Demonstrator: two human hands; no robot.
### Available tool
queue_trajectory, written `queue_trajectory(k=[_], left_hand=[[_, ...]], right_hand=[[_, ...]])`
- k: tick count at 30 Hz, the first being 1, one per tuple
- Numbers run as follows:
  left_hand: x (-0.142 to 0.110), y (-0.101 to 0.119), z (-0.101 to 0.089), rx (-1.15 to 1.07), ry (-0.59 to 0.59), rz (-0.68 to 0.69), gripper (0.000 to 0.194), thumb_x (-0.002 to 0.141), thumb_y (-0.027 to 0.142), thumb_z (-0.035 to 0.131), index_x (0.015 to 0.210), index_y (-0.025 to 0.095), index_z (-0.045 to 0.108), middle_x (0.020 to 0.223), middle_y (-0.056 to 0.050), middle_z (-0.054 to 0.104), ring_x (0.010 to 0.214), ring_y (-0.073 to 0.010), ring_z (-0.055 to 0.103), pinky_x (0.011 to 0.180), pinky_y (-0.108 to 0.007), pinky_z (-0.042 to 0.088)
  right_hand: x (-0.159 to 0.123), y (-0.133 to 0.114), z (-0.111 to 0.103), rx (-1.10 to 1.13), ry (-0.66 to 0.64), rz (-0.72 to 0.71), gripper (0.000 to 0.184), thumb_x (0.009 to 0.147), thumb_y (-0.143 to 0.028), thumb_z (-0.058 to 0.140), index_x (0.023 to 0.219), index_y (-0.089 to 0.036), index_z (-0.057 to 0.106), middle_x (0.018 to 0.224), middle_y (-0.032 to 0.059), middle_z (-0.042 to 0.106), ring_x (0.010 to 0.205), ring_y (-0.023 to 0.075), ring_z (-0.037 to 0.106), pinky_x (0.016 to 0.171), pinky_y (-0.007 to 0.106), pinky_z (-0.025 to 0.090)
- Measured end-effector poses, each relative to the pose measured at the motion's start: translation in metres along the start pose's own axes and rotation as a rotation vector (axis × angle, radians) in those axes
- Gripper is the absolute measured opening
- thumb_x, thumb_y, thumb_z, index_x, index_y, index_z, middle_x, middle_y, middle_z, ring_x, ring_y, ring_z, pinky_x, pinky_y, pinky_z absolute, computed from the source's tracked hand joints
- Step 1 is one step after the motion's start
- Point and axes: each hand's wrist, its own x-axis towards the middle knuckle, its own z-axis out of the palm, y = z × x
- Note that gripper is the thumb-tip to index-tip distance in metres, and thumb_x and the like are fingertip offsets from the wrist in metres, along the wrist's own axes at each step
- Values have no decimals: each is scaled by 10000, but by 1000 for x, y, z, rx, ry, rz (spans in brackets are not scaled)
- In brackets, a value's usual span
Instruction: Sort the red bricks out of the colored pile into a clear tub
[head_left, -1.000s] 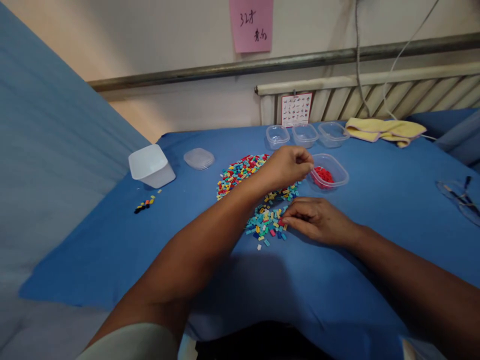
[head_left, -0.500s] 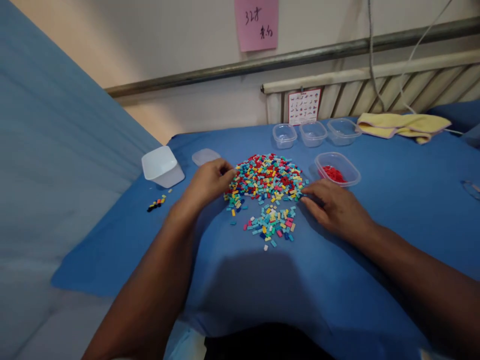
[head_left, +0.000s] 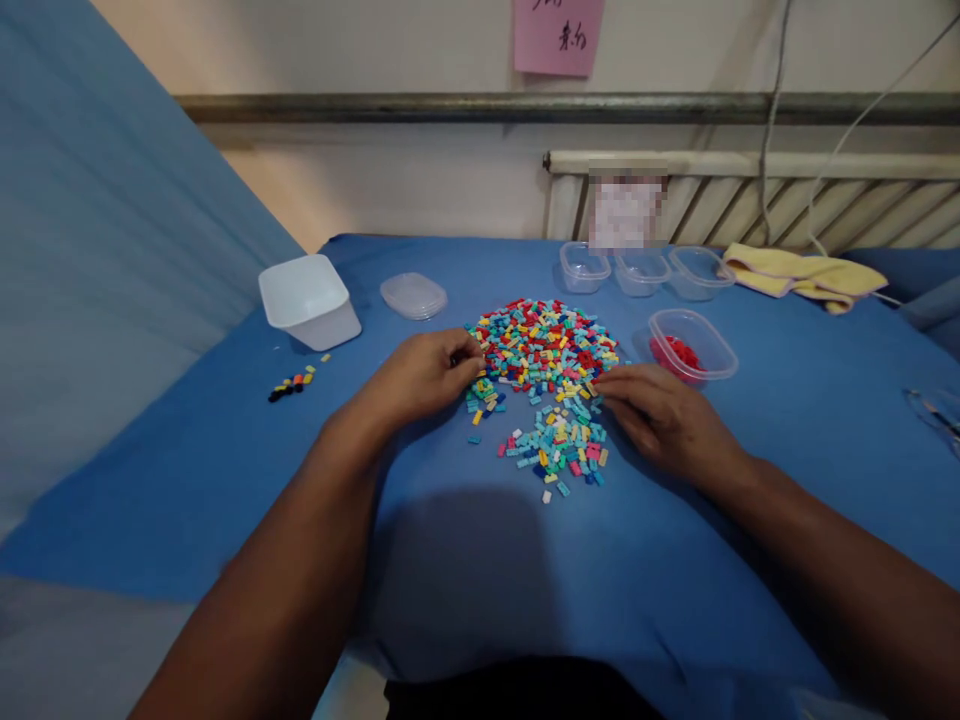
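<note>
A heap of small toy building bricks [head_left: 544, 340] in red, turquoise, yellow, blue and other colours lies on the blue cloth. A looser patch of bricks [head_left: 559, 445] spreads in front of it. At the heap's left edge is my left hand [head_left: 431, 375], its fingers curled and thumb near them; what lies between the fingertips is hidden. My right hand [head_left: 667, 415] reaches in from the right with fingers stretched out, and its fingertips touch bricks at the heap's right front edge. Red bricks [head_left: 679, 352] fill the bottom of a clear plastic tub [head_left: 712, 345] just beyond that hand.
Three clear tubs [head_left: 637, 272] stand along the back near a radiator [head_left: 795, 190]. A yellow cloth [head_left: 806, 272] lies at back right. On the left are a white bin [head_left: 311, 300], clear lids [head_left: 414, 295] and a few dark, yellow and orange bricks [head_left: 292, 383].
The view has tilted and shifted. My right fingertips have moved a little inward onto the heap's front right edge. My left hand stays at the heap's left edge.
</note>
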Motion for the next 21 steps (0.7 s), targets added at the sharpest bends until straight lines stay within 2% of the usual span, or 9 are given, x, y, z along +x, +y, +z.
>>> queue_trajectory(k=[2, 4, 7, 10, 14, 18, 21], left_hand=[[6, -12, 7, 83, 219, 1, 272, 975, 428, 588, 1012, 217, 756, 960, -67, 773, 852, -236, 667, 779, -392, 495], [12, -22, 16, 122, 411, 53, 300, 992, 416, 577, 1090, 202, 763, 1118, -117, 781, 1042, -285, 694, 948, -445, 530], [21, -32, 26, 79, 544, 119, 347, 1025, 426, 557, 1182, 180, 746, 1277, -153, 758, 1250, -301, 665, 1143, -470, 495], [26, -36, 32, 28, 574, 113, 382, 1070, 447, 503, 1219, 173, 724, 1316, -154, 746, 1278, -270, 660, 1174, -444, 489], [27, -38, 36, -13, 553, 113, 412, 1100, 474, 462, 1200, 176, 729, 1251, -132, 761, 1222, -245, 674, 1138, -412, 505], [28, -40, 38, -34, 530, 114, 449, 1124, 485, 419, 1194, 175, 737, 1211, -121, 766, 1193, -240, 675, 1118, -403, 501], [29, -40, 39, -40, 515, 111, 446, 1129, 480, 409, 1194, 181, 733, 1206, -119, 766, 1184, -241, 672, 1108, -402, 501]], right_hand=[[2, 2, 0, -52, 3, 57, 369, 1138, -367, 553, 1435, -245, 734, 1428, 175, 757, 1344, 336, 714, 1149, 593, 591], [3, 2, 2, -85, -87, 96, 523, 1152, -451, 495, 1608, -225, 615, 1621, 191, 635, 1539, 374, 569, 1272, 651, 475], [6, -1, 9, -151, -267, 132, 725, 1157, -586, 394, 1762, -186, 396, 1789, 188, 412, 1681, 384, 353, 1356, 679, 325], [12, -3, 15, -211, -348, 169, 844, 1146, -678, 303, 1788, -130, 311, 1836, 201, 273, 1722, 371, 231, 1383, 663, 247], [30, 0, 26, -253, -423, 265, 955, 1118, -756, 241, 1804, -92, 219, 1866, 206, 142, 1740, 366, 85, 1395, 629, 191], [52, 5, 40, -277, -484, 268, 943, 1109, -770, 255, 1825, -164, 156, 1882, 163, 117, 1741, 365, 53, 1391, 634, 188], [63, 7, 46, -289, -485, 266, 961, 1095, -800, 252, 1828, -187, 153, 1878, 167, 147, 1739, 380, 74, 1382, 672, 181]])
